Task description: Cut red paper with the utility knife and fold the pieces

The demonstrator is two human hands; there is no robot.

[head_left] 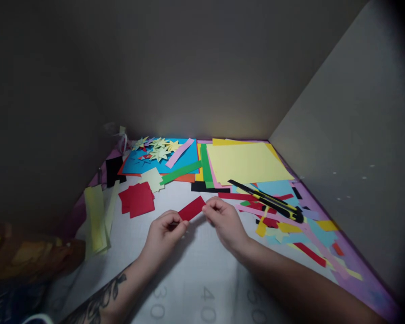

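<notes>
The red strip (192, 209) slanted up to the right above the table (189, 270), its long axis running between the hands, left (167, 231) and right (222, 220), each pinching one end. Open white surface lay nearer the wearer; scraps (276, 220) crowded the right edge. The strip looked flat and plain.

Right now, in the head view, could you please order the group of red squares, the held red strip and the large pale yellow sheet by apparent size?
Pale yellow sheet
Red squares, taken together
Red strip
</notes>
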